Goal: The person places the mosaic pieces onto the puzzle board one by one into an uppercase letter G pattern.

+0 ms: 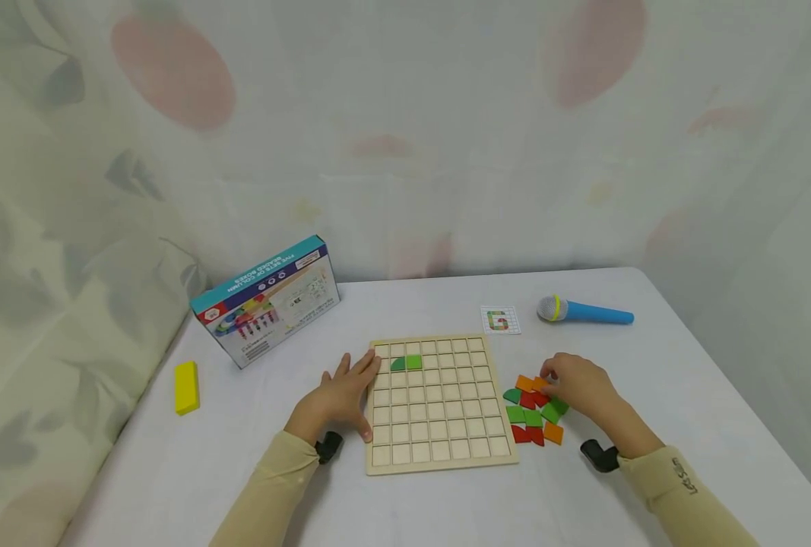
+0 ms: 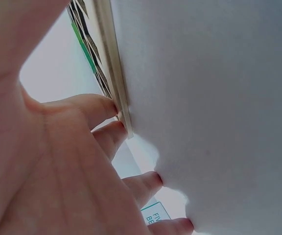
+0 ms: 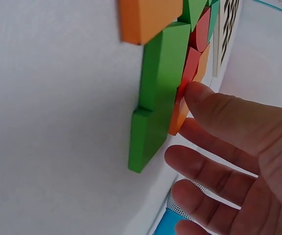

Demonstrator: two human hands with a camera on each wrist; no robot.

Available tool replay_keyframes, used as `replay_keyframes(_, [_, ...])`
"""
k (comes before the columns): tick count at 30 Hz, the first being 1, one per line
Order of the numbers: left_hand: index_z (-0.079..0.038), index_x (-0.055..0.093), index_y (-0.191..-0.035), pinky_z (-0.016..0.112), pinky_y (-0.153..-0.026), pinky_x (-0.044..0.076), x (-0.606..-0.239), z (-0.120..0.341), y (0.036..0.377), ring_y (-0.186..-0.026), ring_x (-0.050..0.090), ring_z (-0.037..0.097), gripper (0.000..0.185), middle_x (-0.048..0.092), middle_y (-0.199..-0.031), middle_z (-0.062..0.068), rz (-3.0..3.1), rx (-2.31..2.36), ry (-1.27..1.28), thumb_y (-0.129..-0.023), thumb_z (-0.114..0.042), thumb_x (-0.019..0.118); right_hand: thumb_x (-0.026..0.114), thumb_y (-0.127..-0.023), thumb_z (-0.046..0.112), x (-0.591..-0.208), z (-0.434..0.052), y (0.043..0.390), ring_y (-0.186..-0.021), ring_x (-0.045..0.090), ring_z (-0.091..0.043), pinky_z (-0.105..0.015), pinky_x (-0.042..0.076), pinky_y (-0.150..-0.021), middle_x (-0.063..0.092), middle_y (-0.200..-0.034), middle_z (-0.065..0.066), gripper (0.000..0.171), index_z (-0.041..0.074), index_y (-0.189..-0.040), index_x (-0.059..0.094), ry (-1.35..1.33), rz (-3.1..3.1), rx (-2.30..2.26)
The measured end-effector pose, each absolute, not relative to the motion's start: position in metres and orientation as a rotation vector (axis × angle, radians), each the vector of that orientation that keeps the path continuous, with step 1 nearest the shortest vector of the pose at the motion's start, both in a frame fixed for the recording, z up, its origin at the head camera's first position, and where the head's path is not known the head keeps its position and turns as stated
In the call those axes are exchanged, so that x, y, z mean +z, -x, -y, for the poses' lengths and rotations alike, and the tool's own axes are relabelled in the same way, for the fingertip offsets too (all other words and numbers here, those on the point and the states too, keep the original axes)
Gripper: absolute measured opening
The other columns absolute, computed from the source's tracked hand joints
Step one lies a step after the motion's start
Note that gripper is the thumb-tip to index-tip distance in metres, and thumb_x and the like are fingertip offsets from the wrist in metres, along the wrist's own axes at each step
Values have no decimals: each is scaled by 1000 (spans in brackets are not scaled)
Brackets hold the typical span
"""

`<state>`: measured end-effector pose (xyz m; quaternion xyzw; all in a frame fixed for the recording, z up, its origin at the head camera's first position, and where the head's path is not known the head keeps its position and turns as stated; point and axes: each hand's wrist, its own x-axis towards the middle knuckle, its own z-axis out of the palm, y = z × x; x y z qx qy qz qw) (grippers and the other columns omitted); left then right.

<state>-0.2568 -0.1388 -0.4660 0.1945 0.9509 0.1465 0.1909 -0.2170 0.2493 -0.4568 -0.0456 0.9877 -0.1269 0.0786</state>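
Note:
A wooden grid board (image 1: 442, 466) lies on the table with a green quarter-round tile (image 1: 397, 365) and a green square tile (image 1: 414, 362) in its upper-left cells. Fingers spread, my left hand (image 1: 340, 396) rests against the board's left edge; in the left wrist view its fingertips (image 2: 109, 105) meet the wooden rim. Right of the board, my right hand (image 1: 579, 386) bends over a pile of tiles. Its thumb and index finger pinch an orange tile (image 3: 179, 117) at the pile's far side. Green tiles (image 3: 165, 63) and red tiles (image 3: 189, 68) lie close by, partly under the hand.
A small pattern card (image 1: 500, 320) lies behind the board, beside a blue toy microphone (image 1: 597, 311). At the back left stands a printed toy box (image 1: 271, 304). The yellow block (image 1: 187, 388) is near the table's left edge. Curtains hang behind the table.

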Motion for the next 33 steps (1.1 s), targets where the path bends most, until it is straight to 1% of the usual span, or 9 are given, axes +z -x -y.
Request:
replay_keyframes(6, [-15,17,-149,69,-101,6,-466,139,257,-138,-3,42,131,4,-156,4,-2665,432,-549,-43,-37,90,73,-78,23,-460,-248,221,-72,50,-17,-33,49,-64,58,-79,-1,19,10,-90,68,149,-2957,-363])
replay_keyframes(13, [-16,16,-149,69,-101,5,-467,140,257,-138,-3,41,131,3,-156,3,-2660,441,-543,-43,-37,89,72,-79,26,-460,-243,224,-69,49,-16,-29,47,-61,56,-75,1,20,10,-91,68,167,-2958,-351])
replay_keyframes(21, [-17,15,-149,69,-101,5,-469,141,258,-138,-4,40,132,2,-156,2,-2657,422,-545,-42,-40,88,70,-81,25,-457,-244,227,-68,49,-16,-28,47,-58,57,-76,-1,20,8,-92,67,125,-2951,-348])
replay_keyframes(27, [-16,15,-149,69,-101,5,-468,140,258,-138,-4,41,132,2,-156,2,-2660,427,-551,-43,-39,89,73,-79,24,-458,-247,225,-69,49,-16,-30,48,-62,57,-77,0,24,7,-95,68,192,-2952,-334])
replay_keyframes(33, [-17,16,-149,69,-101,5,-468,140,257,-138,-3,41,131,3,-156,2,-2669,417,-562,-43,-38,89,73,-78,21,-455,-244,227,-66,48,-15,-28,46,-58,54,-75,0,23,7,-95,67,257,-3003,-304])
